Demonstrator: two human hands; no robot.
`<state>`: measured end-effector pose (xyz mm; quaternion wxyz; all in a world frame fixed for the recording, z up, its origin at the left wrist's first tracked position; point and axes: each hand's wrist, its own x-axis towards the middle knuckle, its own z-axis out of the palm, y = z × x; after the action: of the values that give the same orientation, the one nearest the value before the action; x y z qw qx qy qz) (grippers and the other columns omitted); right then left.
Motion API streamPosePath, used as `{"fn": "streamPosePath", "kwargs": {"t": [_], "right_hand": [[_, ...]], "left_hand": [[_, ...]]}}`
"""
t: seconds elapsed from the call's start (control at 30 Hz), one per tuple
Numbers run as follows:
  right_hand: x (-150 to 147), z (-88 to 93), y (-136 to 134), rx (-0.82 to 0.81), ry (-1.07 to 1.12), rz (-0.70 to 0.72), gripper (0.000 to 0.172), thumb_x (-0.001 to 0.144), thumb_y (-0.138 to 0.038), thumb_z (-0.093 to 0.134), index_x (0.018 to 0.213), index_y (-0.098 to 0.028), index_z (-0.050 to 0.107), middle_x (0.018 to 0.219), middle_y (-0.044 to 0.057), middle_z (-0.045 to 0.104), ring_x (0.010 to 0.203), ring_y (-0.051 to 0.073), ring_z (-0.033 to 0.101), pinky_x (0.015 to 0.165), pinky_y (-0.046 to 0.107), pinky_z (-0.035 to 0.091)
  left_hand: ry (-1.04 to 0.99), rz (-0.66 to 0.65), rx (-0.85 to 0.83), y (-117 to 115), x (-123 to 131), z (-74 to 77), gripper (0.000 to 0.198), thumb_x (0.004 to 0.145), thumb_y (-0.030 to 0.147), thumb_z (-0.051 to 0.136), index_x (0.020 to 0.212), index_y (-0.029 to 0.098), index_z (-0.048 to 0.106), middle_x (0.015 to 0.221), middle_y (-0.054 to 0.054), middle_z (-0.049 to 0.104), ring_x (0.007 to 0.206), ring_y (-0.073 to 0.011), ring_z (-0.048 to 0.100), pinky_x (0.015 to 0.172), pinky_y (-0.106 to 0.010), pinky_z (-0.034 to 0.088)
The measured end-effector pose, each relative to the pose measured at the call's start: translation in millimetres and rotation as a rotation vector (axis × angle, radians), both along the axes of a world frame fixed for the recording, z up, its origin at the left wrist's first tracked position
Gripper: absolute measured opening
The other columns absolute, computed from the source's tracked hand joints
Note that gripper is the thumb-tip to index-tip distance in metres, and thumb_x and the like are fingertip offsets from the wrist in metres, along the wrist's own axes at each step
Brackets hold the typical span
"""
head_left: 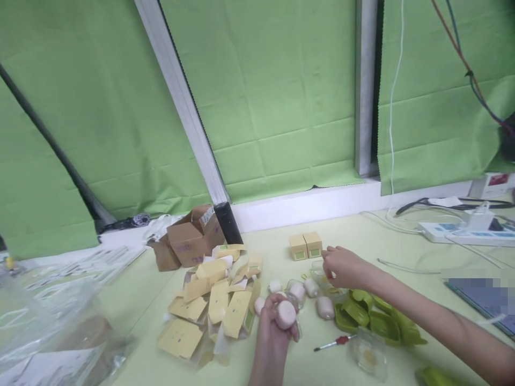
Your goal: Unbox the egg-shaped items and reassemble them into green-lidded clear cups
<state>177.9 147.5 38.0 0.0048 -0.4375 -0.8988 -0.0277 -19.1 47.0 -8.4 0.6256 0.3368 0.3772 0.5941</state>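
Currently, head view: left hand (276, 335) has fingers wrapped round a pale round piece (286, 314), near edge of tabletop (354, 230). Right hand (341, 268) sits further back and rightward, fingers narrow at a clear container (319, 272); grip unclear. Loose pale pieces (325, 307) lie between the hands.

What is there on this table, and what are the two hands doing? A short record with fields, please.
Left hand: closed round a pale pink rounded object
Right hand: at a small clear plastic container, grip unclear
Beside left hand: pile of flat yellow cardboard cartons
Near right forearm: green plastic trays
Behind: two small beige cardboard boxes, side by side
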Motion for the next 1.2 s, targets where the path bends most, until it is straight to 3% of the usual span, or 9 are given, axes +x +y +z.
{"fn": "streamPosePath", "kwargs": {"t": [0.1, 0.2, 0.3, 0.4, 0.6, 0.73, 0.87, 1.03, 1.2], "right_hand": [[5, -12.5, 1, -0.01, -0.034, -0.019, 0.023, 0.09, -0.03, 0.055, 0.109, -0.017, 0.059, 0.113, 0.007, 0.061, 0.096, 0.019, 0.061, 0.082, 0.04, 0.05], [3, -26.1, 4, -0.026, -0.019, -0.021, 0.026, 0.09, -0.029, 0.055, 0.113, -0.017, 0.057, 0.118, 0.009, 0.058, 0.097, 0.02, 0.06, 0.083, 0.04, 0.05], [0, -32.2, 7, -0.044, 0.024, -0.006, 0.027, 0.09, -0.029, 0.055, 0.114, -0.016, 0.057, 0.119, 0.009, 0.058, 0.098, 0.02, 0.06, 0.083, 0.04, 0.05], [3, -27.1, 5, -0.067, 0.085, 0.022, 0.026, 0.091, -0.029, 0.055, 0.114, -0.017, 0.057, 0.117, 0.008, 0.059, 0.097, 0.02, 0.061, 0.082, 0.04, 0.05], [28, 2.9, -6, -0.099, 0.357, 0.014, 0.005, 0.084, -0.018, 0.059, 0.082, -0.016, 0.063, 0.094, 0.004, 0.065, 0.084, 0.018, 0.062, 0.076, 0.035, 0.05], [48, 16.3, -24, -0.122, 0.676, -0.061, 0.008, 0.08, -0.014, 0.052, 0.078, -0.019, 0.058, 0.085, 0.003, 0.067, 0.078, 0.017, 0.064, 0.075, 0.031, 0.052], [62, 15.3, -49, -0.18, 0.928, -0.117, 0.018, 0.088, -0.033, 0.046, 0.079, -0.019, 0.052, 0.078, 0.005, 0.068, 0.075, 0.017, 0.067, 0.069, 0.029, 0.055], [71, -5.2, -76, -0.345, 1.32, -0.189, 0.031, 0.078, -0.047, 0.063, 0.091, -0.019, 0.06, 0.073, 0.004, 0.066, 0.07, 0.018, 0.065, 0.065, 0.03, 0.055], [72, -38.2, -85, -0.41, 1.396, -0.29, 0.035, 0.076, -0.047, 0.066, 0.098, -0.02, 0.066, 0.09, 0.007, 0.07, 0.086, 0.023, 0.065, 0.079, 0.034, 0.054]], "left_hand": [[0.142, -0.111, -0.083, -7, 10, -7.1, 0.027, 0.072, 0.047, 0.049, 0.073, 0.022, 0.041, 0.054, 0.005, 0.052, 0.034, -0.0066, 0.035, 0.033, -0.018, 0.025], [0.549, -0.216, -0.033, -15, 22, -8.1, 0.021, 0.075, 0.04, 0.051, 0.071, 0.02, 0.045, 0.05, 0.006, 0.049, 0.037, -0.007, 0.035, 0.037, -0.019, 0.028], [0.923, -0.245, 0.154, -19, 35, 2.2, 0.013, 0.076, 0.031, 0.055, 0.074, 0.019, 0.057, 0.064, 0.002, 0.059, 0.061, -0.0122, 0.054, 0.061, -0.024, 0.042], [1.282, -0.274, 0.376, -11, 48, 18.5, 0.018, 0.078, 0.03, 0.056, 0.092, 0.023, 0.064, 0.09, -0.002, 0.065, 0.083, -0.0199, 0.06, 0.076, -0.032, 0.044], [1.865, -0.42, 0.858, 23, 73, 30.3, 0.028, 0.081, 0.014, 0.047, 0.104, 0.02, 0.061, 0.099, -0.008, 0.063, 0.079, -0.0231, 0.061, 0.063, -0.032, 0.046], [1.984, -0.399, 0.991, 36, 84, 21.6, 0.023, 0.08, 0.011, 0.049, 0.101, 0.016, 0.058, 0.097, -0.009, 0.062, 0.076, -0.0231, 0.06, 0.058, -0.031, 0.046], [1.98, -0.379, 0.991, 42, 88, 17.9, 0.022, 0.082, 0.009, 0.046, 0.1, 0.017, 0.056, 0.096, -0.007, 0.061, 0.077, -0.0215, 0.06, 0.061, -0.031, 0.046], [1.922, -0.335, 0.932, 42, 81, 20.1, 0.02, 0.086, 0.015, 0.042, 0.103, 0.019, 0.052, 0.102, -0.005, 0.061, 0.085, -0.0214, 0.059, 0.064, -0.032, 0.047], [1.874, -0.329, 0.853, 38, 76, 13.9, 0.028, 0.085, 0.017, 0.043, 0.113, 0.021, 0.047, 0.099, -0.002, 0.064, 0.085, -0.019, 0.059, 0.064, -0.03, 0.048]]}}
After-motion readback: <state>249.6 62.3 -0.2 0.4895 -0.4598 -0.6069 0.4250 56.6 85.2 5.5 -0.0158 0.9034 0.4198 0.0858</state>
